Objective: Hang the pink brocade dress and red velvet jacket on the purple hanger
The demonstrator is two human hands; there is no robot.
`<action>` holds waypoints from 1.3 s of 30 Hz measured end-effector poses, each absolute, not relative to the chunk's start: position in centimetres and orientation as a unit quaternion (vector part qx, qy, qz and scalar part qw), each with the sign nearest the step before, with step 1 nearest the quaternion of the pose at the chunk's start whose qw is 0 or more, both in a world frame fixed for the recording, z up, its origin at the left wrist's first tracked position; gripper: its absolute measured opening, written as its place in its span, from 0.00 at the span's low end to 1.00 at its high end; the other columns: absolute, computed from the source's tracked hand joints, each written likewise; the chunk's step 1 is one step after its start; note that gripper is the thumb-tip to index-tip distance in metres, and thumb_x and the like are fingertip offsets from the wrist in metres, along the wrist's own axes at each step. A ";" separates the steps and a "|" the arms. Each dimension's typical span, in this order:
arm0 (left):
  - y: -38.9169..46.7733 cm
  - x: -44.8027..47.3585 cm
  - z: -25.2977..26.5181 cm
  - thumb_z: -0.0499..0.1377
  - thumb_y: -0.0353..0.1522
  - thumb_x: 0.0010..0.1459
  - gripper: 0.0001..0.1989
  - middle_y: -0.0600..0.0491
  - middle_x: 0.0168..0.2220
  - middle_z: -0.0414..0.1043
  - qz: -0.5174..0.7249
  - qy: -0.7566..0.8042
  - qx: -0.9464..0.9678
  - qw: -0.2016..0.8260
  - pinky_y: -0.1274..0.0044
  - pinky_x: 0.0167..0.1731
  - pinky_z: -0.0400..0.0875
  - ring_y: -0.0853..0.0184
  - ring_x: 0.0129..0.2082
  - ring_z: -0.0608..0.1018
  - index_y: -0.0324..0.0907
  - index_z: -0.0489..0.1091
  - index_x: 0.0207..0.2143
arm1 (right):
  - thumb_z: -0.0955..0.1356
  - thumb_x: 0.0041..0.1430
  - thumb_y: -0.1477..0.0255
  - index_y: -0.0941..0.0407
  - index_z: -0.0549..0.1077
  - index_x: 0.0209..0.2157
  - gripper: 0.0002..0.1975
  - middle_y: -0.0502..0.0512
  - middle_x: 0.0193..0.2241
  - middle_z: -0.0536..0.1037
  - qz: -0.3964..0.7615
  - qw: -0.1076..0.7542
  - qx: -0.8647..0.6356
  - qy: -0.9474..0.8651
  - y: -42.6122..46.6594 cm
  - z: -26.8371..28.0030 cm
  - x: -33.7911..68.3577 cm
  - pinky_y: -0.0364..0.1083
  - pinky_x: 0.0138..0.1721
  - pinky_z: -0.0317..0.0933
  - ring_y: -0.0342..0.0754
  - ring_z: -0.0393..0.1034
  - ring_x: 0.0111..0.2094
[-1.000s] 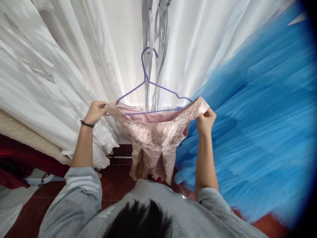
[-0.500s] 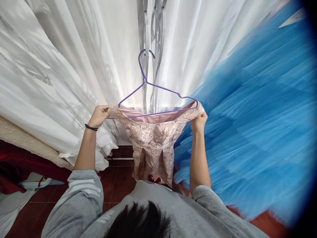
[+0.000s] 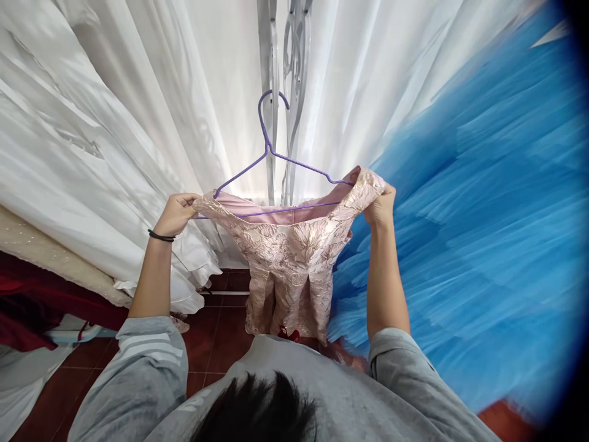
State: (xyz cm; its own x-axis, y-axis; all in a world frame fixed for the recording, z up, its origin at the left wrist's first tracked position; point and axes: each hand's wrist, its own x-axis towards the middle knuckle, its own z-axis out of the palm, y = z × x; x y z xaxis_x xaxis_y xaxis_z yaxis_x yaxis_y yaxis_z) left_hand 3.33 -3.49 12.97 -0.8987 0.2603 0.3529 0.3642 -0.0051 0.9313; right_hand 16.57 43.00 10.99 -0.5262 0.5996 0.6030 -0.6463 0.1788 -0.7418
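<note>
A pink brocade dress (image 3: pixel 299 245) with gold floral patterning hangs in front of me, its neckline stretched wide. My left hand (image 3: pixel 180 212) is closed around its left shoulder strap, close to the hanger's left end. With closed fingers, my right hand (image 3: pixel 383 205) grips the right shoulder strap, pulled up and outward. A purple hanger (image 3: pixel 269 150) runs through the neckline, both ends inside the straps. Its right tip is hidden behind the right strap. The hook sits at a grey metal upright.
White fabric (image 3: pixel 138 123) drapes the back and left. A big blue tulle skirt (image 3: pixel 469 215) fills the right side. The ornate metal stand (image 3: pixel 294 61) rises in the middle. Dark red garments (image 3: pixel 64 294) lie low at left, above red floor tiles (image 3: pixel 202 337).
My right hand has moved outward and slightly up, drawing the right strap over the hanger's right end. My left hand has shifted a little to the left.
</note>
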 end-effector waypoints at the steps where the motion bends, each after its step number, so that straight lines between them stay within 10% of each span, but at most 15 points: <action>1: -3.6 3.4 13.2 0.75 0.33 0.35 0.11 0.55 0.18 0.70 -0.674 -0.705 -0.217 0.036 0.85 0.15 0.58 0.75 0.16 0.67 0.39 0.77 0.21 | 0.78 0.40 0.61 0.56 0.74 0.21 0.15 0.46 0.21 0.73 0.631 0.473 0.028 -0.614 43.0 11.7 16.4 0.45 0.34 0.70 0.45 0.71 0.28; 13: -3.5 5.2 15.1 0.75 0.24 0.32 0.12 0.54 0.22 0.74 -0.644 -0.725 -0.238 0.051 0.82 0.22 0.68 0.70 0.23 0.73 0.38 0.76 0.22 | 0.81 0.37 0.75 0.60 0.77 0.24 0.13 0.51 0.21 0.76 0.483 0.171 0.058 -0.857 42.6 17.8 16.9 0.43 0.28 0.69 0.44 0.72 0.25; 19: -2.8 5.5 14.9 0.73 0.26 0.36 0.10 0.53 0.23 0.73 -0.626 -0.741 -0.223 0.094 0.81 0.26 0.68 0.69 0.25 0.74 0.36 0.75 0.23 | 0.77 0.45 0.76 0.60 0.80 0.40 0.17 0.54 0.33 0.81 0.497 0.209 0.071 -0.839 41.4 16.8 18.6 0.44 0.35 0.69 0.45 0.72 0.31; 26: -2.2 5.2 14.9 0.67 0.27 0.42 0.04 0.56 0.22 0.69 -0.531 -0.783 -0.256 0.200 0.82 0.24 0.64 0.72 0.24 0.69 0.38 0.75 0.24 | 0.73 0.51 0.69 0.60 0.82 0.33 0.09 0.45 0.18 0.68 0.456 0.311 0.043 -0.833 38.8 14.1 17.9 0.41 0.29 0.58 0.40 0.60 0.23; 35: -4.0 5.4 14.8 0.65 0.34 0.52 0.16 0.53 0.33 0.73 -0.634 -0.723 -0.256 0.100 0.81 0.28 0.66 0.73 0.25 0.70 0.39 0.77 0.43 | 0.72 0.53 0.62 0.59 0.82 0.36 0.15 0.52 0.29 0.79 0.479 0.352 0.042 -0.803 38.9 13.2 18.1 0.44 0.33 0.65 0.46 0.70 0.30; 39: -2.5 5.6 14.7 0.66 0.39 0.52 0.13 0.53 0.27 0.73 -0.593 -0.754 -0.225 0.172 0.81 0.27 0.65 0.72 0.25 0.70 0.37 0.77 0.31 | 0.71 0.54 0.61 0.59 0.82 0.37 0.16 0.53 0.29 0.80 0.462 0.380 0.018 -0.801 38.3 12.5 17.8 0.45 0.34 0.66 0.46 0.71 0.30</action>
State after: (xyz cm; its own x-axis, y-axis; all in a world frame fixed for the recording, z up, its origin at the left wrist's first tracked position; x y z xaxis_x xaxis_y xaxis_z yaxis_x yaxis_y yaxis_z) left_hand 5.63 -2.54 14.74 -0.8399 0.1343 0.5258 0.5426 0.1950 0.8170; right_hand 17.81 38.29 12.50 -0.7104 0.3215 0.6261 -0.3805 0.5730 -0.7259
